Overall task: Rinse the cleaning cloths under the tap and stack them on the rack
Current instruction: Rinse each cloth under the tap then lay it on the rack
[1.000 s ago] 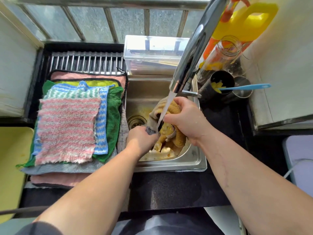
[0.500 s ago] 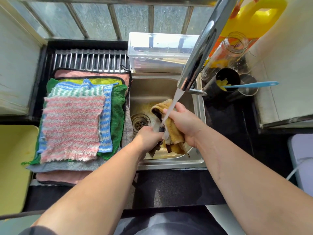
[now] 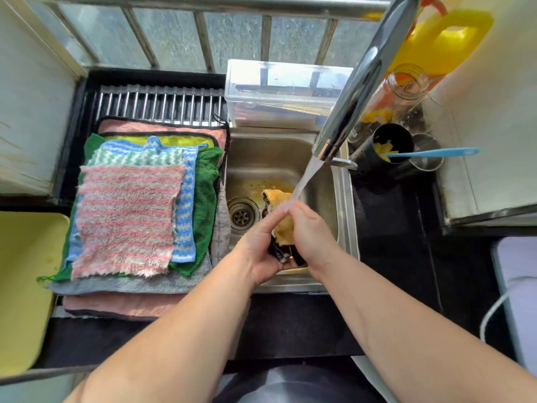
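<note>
Closing together, left hand (image 3: 261,251) and right hand (image 3: 312,237) now squeeze the bunched cloth (image 3: 283,228) under the tap (image 3: 357,91), so rinsing seems nearly done.

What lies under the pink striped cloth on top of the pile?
Edges of a green-and-white striped cloth, a blue striped cloth, a green cloth, a grey cloth and a pink cloth peek out beneath it. Their middles and most of the rack are covered.
</note>
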